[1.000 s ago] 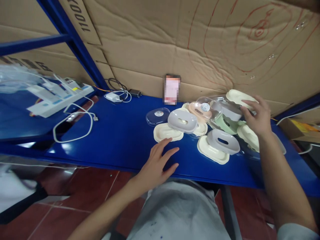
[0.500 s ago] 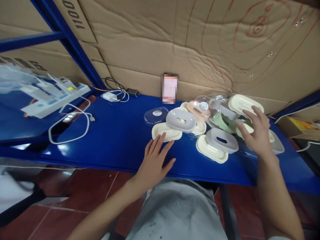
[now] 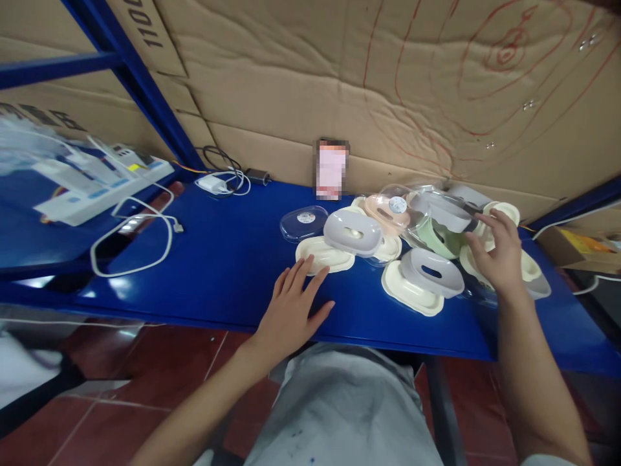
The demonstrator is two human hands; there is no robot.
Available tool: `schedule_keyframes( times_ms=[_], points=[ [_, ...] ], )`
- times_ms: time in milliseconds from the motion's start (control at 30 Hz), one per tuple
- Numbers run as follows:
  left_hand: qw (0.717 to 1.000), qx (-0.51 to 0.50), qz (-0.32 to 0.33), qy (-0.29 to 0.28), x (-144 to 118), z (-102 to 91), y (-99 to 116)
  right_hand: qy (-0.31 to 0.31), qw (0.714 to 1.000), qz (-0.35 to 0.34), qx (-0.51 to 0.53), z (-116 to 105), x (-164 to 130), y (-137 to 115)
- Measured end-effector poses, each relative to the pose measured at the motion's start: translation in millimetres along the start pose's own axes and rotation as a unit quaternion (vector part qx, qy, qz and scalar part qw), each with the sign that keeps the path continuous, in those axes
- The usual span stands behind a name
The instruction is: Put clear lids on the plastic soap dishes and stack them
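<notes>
My left hand [image 3: 291, 304] lies with fingers spread, its fingertips at the near edge of a cream oval soap-dish tray [image 3: 326, 254]. A grey soap-dish insert [image 3: 352, 232] with a slot rests partly over that tray. My right hand [image 3: 499, 252] is over the right of the pile, thumb and fingers apart, against a tilted cream tray [image 3: 507, 211] that the fingers partly cover. Whether it bears any of the tray's weight is unclear. Left of this hand are a green dish [image 3: 439, 238] and a grey insert [image 3: 433, 272] on another cream tray [image 3: 407, 291].
A clear lid [image 3: 304, 223] lies left of the pile, and a peach insert [image 3: 387, 213] at its back. The phone [image 3: 332, 169] leans on the cardboard wall [image 3: 272, 84]. A charger [image 3: 213, 184], cables and a power strip [image 3: 107, 191] are to the left.
The cream tray by my right hand has shifted right and tipped, uncovering a grey piece behind it. My left hand has moved slightly left.
</notes>
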State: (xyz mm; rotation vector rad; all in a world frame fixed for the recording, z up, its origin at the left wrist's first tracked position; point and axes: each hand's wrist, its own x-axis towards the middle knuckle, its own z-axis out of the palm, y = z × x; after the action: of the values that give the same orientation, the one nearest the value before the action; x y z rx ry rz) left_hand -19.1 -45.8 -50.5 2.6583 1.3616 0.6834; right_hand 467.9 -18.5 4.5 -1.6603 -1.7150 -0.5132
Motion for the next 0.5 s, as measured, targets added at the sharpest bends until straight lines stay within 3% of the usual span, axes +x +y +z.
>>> schedule_keyframes(
  times_ms=[500],
  points=[
    [0.999, -0.026, 0.01, 0.022, -1.7, -0.4, -0.6, -0.004, 0.998, 0.07, -0.007, -0.4, -19.2, 27.0]
  ],
)
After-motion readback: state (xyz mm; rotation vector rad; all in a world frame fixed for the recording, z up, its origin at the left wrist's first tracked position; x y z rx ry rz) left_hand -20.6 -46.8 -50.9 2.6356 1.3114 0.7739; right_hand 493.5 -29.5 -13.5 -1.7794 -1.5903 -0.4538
